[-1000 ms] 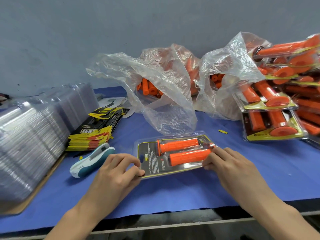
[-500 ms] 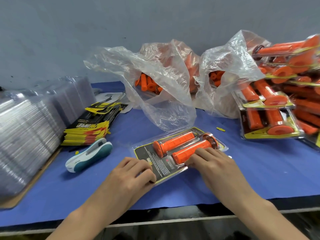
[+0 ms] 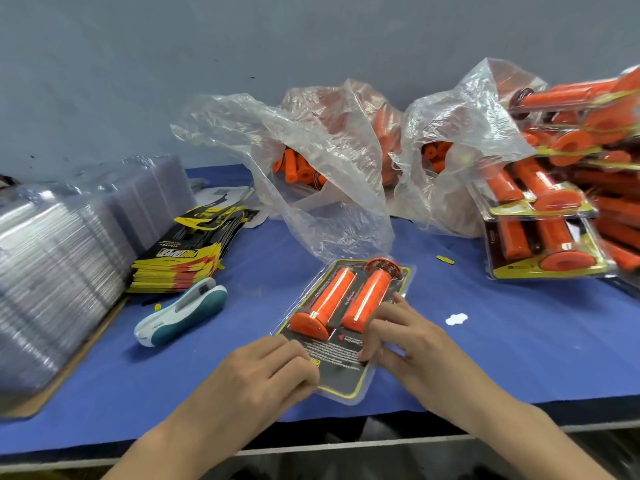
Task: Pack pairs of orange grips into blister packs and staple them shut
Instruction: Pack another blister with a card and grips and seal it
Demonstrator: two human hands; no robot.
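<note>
Head view shows one pack [image 3: 343, 370] lying on the blue worktop [image 3: 519, 348] right in front of the person, its long side running away and slightly to the right. Two orange grips [image 3: 329, 304] sit side by side in its pockets, laid head to tail, with the printed card under them and the clear cover over them.

Both hands hold the pack's near end. The left hand [image 3: 263, 372] has its fingers curled over the near-left corner. The right hand [image 3: 412, 344] has its thumb on top by the near-right edge and bent fingers along that edge.

The filling looks done, and the step in hand seems to be pressing the shell shut and squaring it up. Whether the rims have fully met cannot be told. The stapler [image 3: 181, 315] lies untouched to the left, apart from the pack.

The next move calls for one hand to keep the rims pinched together while the other fetches the stapler, probably the left, being nearer. The staple should go on the flat rim, clear of the pockets, since the springy shell may gape once it is let go
</note>
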